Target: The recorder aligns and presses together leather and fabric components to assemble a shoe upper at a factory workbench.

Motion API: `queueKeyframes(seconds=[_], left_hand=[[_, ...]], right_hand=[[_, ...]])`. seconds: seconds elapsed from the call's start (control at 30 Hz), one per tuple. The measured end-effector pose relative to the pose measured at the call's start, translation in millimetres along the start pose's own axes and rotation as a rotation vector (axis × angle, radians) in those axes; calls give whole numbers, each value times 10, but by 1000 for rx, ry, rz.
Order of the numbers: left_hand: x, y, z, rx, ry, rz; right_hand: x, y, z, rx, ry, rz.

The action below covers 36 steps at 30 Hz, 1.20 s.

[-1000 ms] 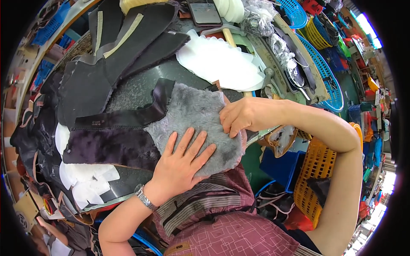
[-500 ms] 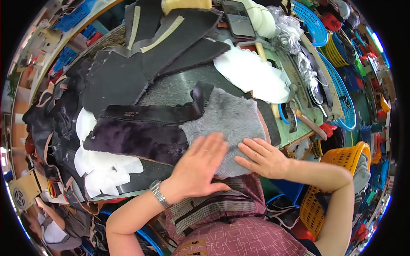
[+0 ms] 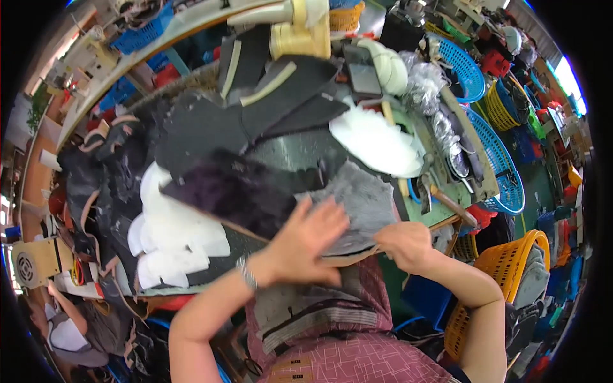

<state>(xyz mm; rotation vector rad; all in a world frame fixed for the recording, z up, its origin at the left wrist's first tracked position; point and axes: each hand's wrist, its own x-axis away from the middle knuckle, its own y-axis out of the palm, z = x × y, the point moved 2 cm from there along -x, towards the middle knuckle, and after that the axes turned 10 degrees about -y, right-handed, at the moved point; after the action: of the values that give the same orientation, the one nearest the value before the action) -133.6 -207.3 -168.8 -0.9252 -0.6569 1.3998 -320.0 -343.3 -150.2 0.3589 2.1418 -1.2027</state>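
A grey fur piece (image 3: pixel 364 195) lies at the near edge of the bench, joined to a dark purple-black fur strip (image 3: pixel 233 191) that runs off to the left. My left hand (image 3: pixel 305 239), blurred by motion, is spread flat over the grey fur's near left part; its fingers are apart and grip nothing. At the near right corner, my right hand (image 3: pixel 405 246) has its fingers curled closed on the grey fur's edge. A tan underside shows along the near edge between the hands.
White padding sheets (image 3: pixel 182 230) lie left, another white piece (image 3: pixel 377 140) right. Dark panels (image 3: pixel 204 131) with pale strips cover the far side. A hammer (image 3: pixel 453 205), a phone (image 3: pixel 365 78) and clear plastic wrap (image 3: pixel 424 80) lie right. An orange basket (image 3: pixel 511 252) stands beside my right arm.
My right hand has gone from flat on the grey fur to closed on its near right edge. The fur strip has tilted, its left end now higher. The whole view has shifted slightly.
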Motion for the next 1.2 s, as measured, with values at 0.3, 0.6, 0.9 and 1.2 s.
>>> queueKeyframes(seconds=[0.3,0.6,0.9,1.2], left_hand=[[-5,-1638,526,856,-353,481],[75,-1841,660,850,-256,659],[105,-1888,824,55,-43,1185],[140,-1587,789,216,35,1190]], right_hand=[[-728,-745,107,-420,164,824],[-1194,-550,-494,-1026,363,428],[-1030,-36,-760,-1778,242,746],[-1120,98,-916,-1620,871,894]])
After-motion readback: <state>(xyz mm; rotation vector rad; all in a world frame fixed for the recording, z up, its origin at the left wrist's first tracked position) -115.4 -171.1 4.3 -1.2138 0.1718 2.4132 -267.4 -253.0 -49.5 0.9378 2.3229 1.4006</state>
